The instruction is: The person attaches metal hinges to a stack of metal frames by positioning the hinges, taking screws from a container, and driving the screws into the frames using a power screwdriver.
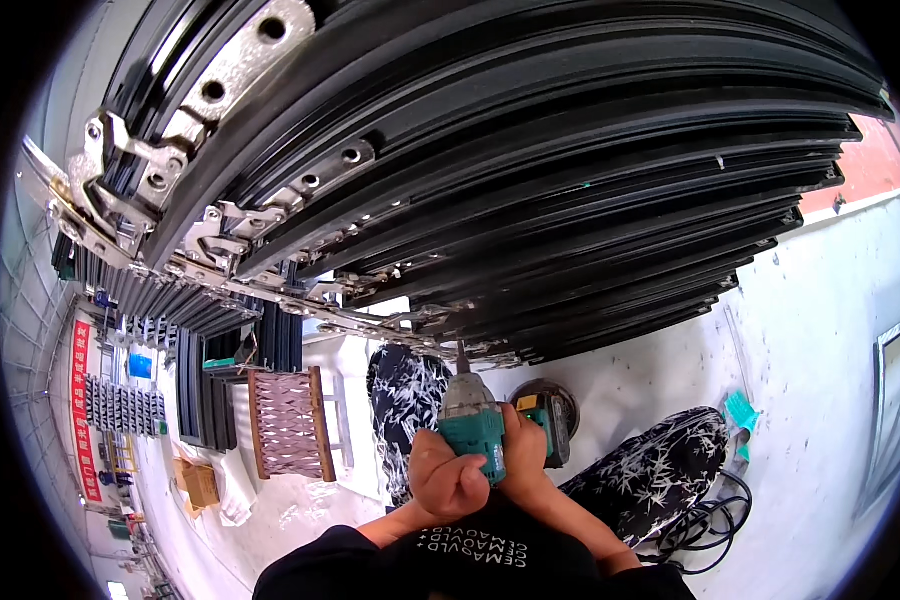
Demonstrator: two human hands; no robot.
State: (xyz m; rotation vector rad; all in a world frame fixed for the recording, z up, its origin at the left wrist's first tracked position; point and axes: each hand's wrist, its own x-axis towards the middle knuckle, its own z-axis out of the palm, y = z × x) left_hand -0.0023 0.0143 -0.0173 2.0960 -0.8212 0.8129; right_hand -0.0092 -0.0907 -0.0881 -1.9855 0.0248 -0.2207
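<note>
My right hand [525,455] is wrapped round the grip of a teal and black cordless driver [482,430], its battery pack [535,408] sticking out to the right. Closed against the tool's left and rear side is my left hand [448,475], fingers curled. The driver's bit [462,360] points away from me and reaches the silver metal hardware strip [370,325] along the near ends of stacked black window-frame profiles [590,190]. The bit's tip is hard to make out among the hardware. Silver hinge arms [220,235] are fixed on the profiles to the left.
My knees, in black and white patterned trousers [660,470], are on both sides of the tool. A round dark base [560,400] lies beyond the battery. A coiled black cable [710,520] is at right. A woven-strap stool [290,425] and cardboard box [198,483] stand left.
</note>
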